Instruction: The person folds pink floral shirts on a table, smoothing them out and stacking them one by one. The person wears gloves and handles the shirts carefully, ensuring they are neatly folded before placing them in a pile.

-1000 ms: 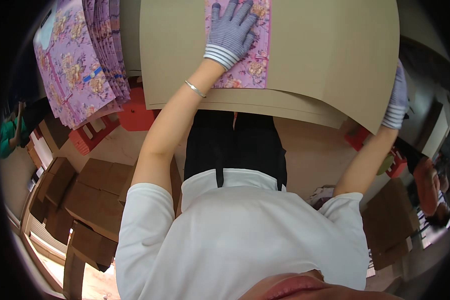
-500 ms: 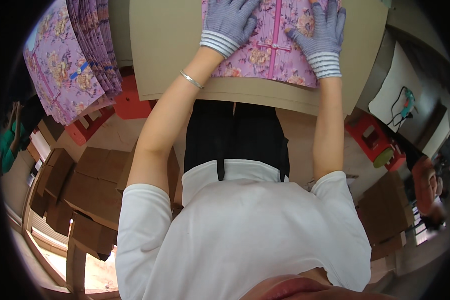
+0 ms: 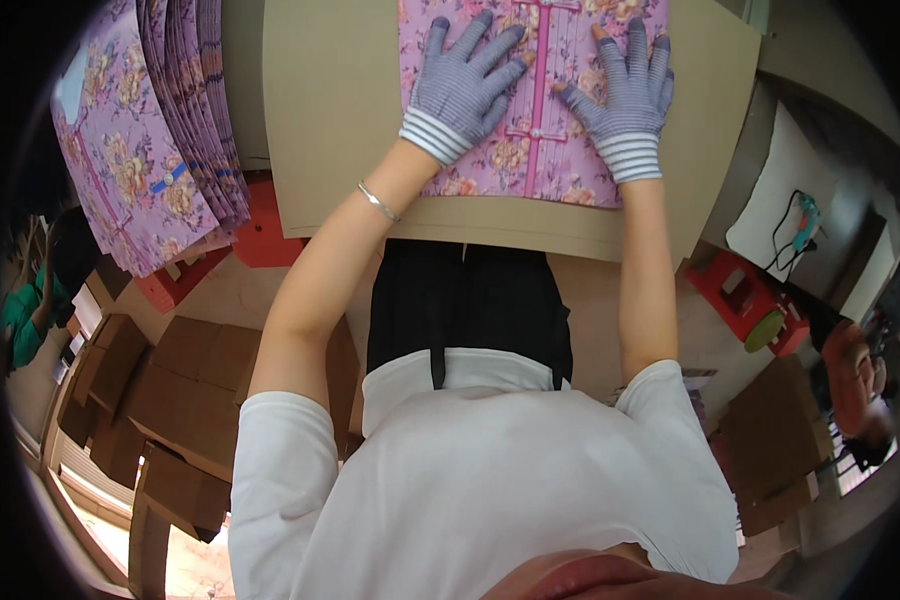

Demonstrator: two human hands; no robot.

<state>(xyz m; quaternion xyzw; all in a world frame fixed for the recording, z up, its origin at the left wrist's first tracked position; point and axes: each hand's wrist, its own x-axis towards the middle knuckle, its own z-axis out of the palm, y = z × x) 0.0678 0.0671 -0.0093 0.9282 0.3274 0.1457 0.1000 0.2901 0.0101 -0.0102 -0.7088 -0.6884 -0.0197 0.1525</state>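
A flat purple-pink floral piece (image 3: 515,165) lies on the beige board in front of me. A magenta band with small bows runs down its middle; whether it is paper or cloth I cannot tell. My left hand (image 3: 460,95), in a grey-blue striped glove with a white-banded cuff, rests on its left half with the fingers spread. On the right half lies my right hand (image 3: 625,100), gloved alike, fingers apart and the thumb toward the magenta band. Some fingertips of the gloves are bare. Neither hand grips anything.
The beige board (image 3: 330,130) reaches toward my waist. At the left hangs a fanned stack of similar floral pieces (image 3: 135,140) over a red stool (image 3: 265,225). Brown cartons (image 3: 190,380) stand left behind me. Another red stool (image 3: 735,285) and a teal corded tool (image 3: 806,220) are at right.
The board, floral piece and hands sit lower in the picture, showing a second bow farther up. My left hand's fingers are more fully in view, spread on the piece.
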